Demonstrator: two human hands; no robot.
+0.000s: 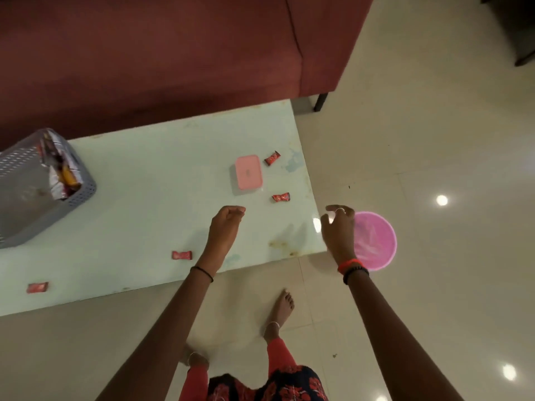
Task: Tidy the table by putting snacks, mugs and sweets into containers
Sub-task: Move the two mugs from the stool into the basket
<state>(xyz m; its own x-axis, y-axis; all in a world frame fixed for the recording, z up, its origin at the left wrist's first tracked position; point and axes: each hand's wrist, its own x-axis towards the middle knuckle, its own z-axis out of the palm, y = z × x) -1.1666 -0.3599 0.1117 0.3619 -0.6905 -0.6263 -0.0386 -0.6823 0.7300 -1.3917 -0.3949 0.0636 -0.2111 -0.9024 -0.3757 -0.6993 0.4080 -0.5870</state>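
Several red-wrapped sweets lie on the pale green table [144, 183]: one [272, 158] right of a small pink-lidded box [248, 175], one [280, 197] just below it, one [182, 255] near the front edge, one [37, 287] at the far left. My left hand [227, 224] hovers over the table with its fingers curled in; whether it holds anything I cannot tell. At the table's right corner my right hand [338, 230] has its fingers spread and holds nothing. A grey perforated basket [84, 186] at the left holds snack packets [58, 166].
A pink round basin [379, 241] sits on the tiled floor just past the table's right end, partly behind my right hand. A maroon sofa [173, 53] runs along the far side of the table. My bare feet stand on the floor near the table's front edge.
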